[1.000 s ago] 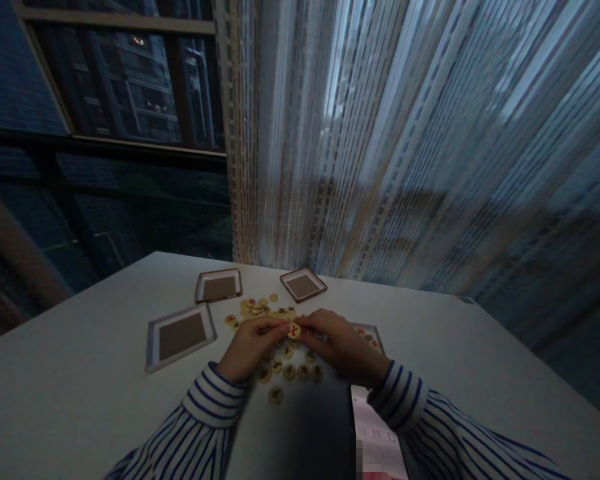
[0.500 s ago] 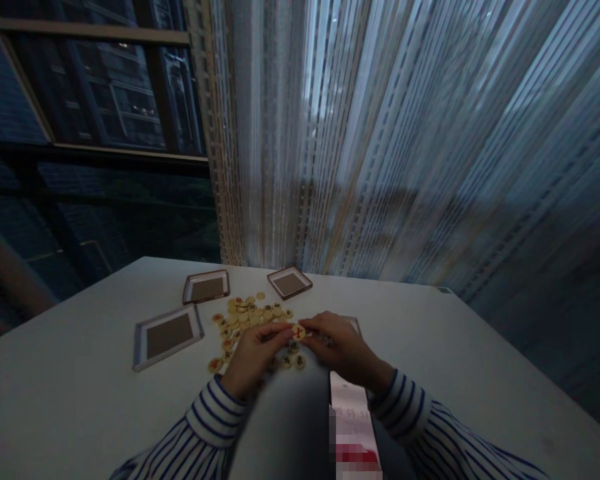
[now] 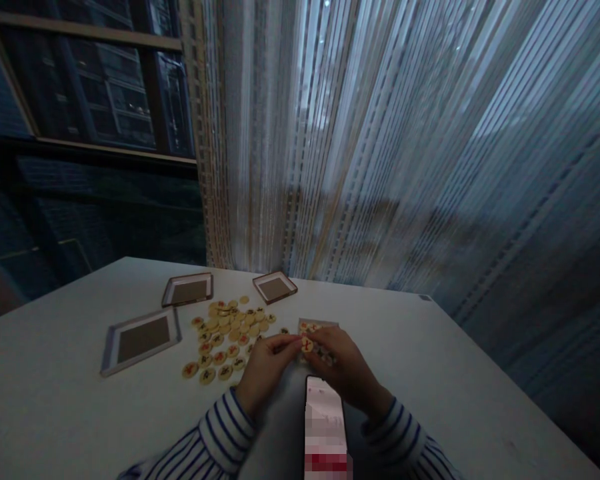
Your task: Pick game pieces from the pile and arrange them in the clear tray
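A round Chinese chess piece (image 3: 307, 345) with a red character faces up between my fingertips. My left hand (image 3: 265, 370) pinches its left side with thumb and forefinger. From the other side, the curled fingers of my right hand (image 3: 347, 367) close on it. Below my right hand lies a shallow tray (image 3: 319, 321) with several pieces in it, partly covered by the hand. Left of my left hand spreads a loose pile of Chinese chess pieces (image 3: 235, 333), some showing red or black characters and others blank.
Three shallow trays or lids stand beyond the pile: one at the near left (image 3: 143, 339), one at the far left (image 3: 189, 290) and one at the back (image 3: 275, 287). A lit phone (image 3: 325, 417) lies in front of me. The white table (image 3: 430, 373) ends before a string curtain (image 3: 330, 167).
My view has turned slightly right, so the pile and trays sit further left. Both hands, still on the piece, are now over the tray of pieces, which shows more.
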The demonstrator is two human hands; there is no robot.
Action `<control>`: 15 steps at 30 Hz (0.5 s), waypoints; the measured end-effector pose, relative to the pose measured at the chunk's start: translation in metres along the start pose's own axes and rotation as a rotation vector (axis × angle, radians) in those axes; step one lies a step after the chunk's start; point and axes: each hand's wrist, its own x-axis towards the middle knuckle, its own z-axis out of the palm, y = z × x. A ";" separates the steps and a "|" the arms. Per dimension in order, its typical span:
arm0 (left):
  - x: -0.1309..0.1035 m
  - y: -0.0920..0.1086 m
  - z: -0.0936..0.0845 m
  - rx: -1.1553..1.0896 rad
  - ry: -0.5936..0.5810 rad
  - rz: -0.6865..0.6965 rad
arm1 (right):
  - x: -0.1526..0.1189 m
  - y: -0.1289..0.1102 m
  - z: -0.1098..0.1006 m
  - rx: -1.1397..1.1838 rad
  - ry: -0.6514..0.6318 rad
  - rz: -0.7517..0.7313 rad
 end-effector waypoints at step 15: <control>0.022 -0.004 0.021 0.353 -0.120 0.171 | -0.011 0.020 -0.011 -0.056 0.084 0.051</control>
